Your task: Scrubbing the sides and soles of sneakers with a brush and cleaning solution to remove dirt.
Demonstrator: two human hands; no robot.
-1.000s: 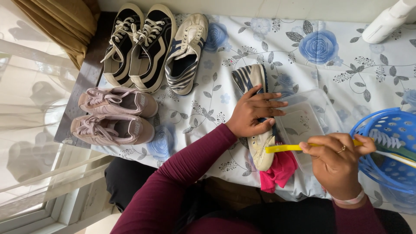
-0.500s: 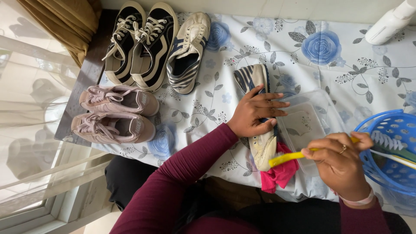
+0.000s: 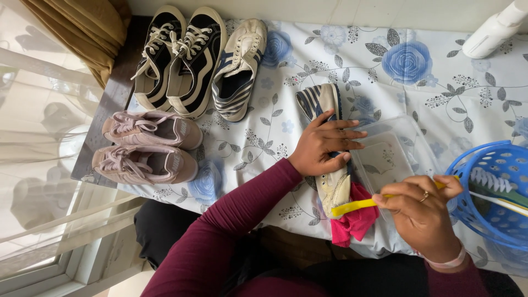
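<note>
Along the left edge of the table (image 3: 104, 110) I see a pair of pink trainers (image 3: 146, 146) lying side by side, toes pointing toward the middle, and just beyond them, at the far left corner, a pair of black-and-white lace-up shoes (image 3: 179, 60) standing close together. Next to those, on the flowered tablecloth (image 3: 434, 82), a single cream shoe with dark stripes (image 3: 239, 69) sits with its opening up. Toward the middle of the cloth, my left hand (image 3: 324, 146) lies across the matching striped shoe (image 3: 330, 184), which is tipped onto its side with its toe toward the near edge; my fingers are spread over the top and my thumb is wrapped round it, so the hand grips the shoe and presses it down. Under the toe, at the near edge, a pink cloth (image 3: 355, 223) shows. Just beside the shoe, on its right, is a clear plastic tub (image 3: 396, 148). My right hand (image 3: 421, 212) is near the front edge with its fingers curled shut around a yellow brush handle (image 3: 357, 206), whose tip touches the toe of the shoe. At the right edge a blue basket (image 3: 495, 181) holds a white brush, and a white bottle (image 3: 492, 27) lies at the far right corner.
</note>
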